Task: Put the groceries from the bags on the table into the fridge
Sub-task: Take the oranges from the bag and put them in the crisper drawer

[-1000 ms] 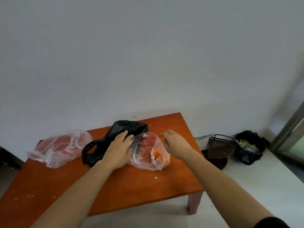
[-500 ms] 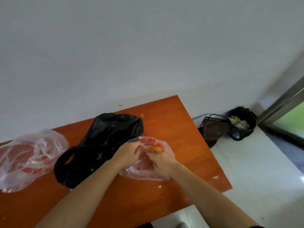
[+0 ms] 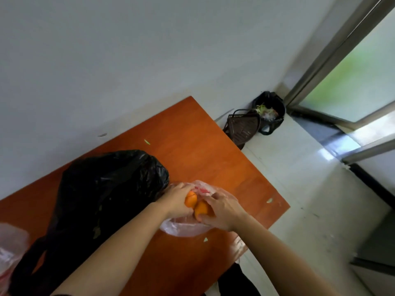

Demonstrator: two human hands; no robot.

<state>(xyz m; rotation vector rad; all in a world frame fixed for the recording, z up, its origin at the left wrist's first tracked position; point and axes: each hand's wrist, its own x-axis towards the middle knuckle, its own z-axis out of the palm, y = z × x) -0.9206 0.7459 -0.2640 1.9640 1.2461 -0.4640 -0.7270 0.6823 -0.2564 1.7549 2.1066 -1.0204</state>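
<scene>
On the orange-brown table lies a clear plastic bag with red and orange items inside. My left hand grips an orange fruit at the bag's mouth. My right hand grips a second orange fruit right beside it; the two fruits touch. A large black plastic bag lies just left of my hands. Another clear bag with red contents shows at the left edge. The fridge is out of view.
A dark plastic basket and a black bin bag with scraps stand on the floor by the wall, beyond the table's right corner. A glass door with a metal frame is at the right. White tiled floor lies right of the table.
The view has swung closer and to the right. Both hands went into the clear bag's mouth and now each holds an orange fruit, lifted partly out.
</scene>
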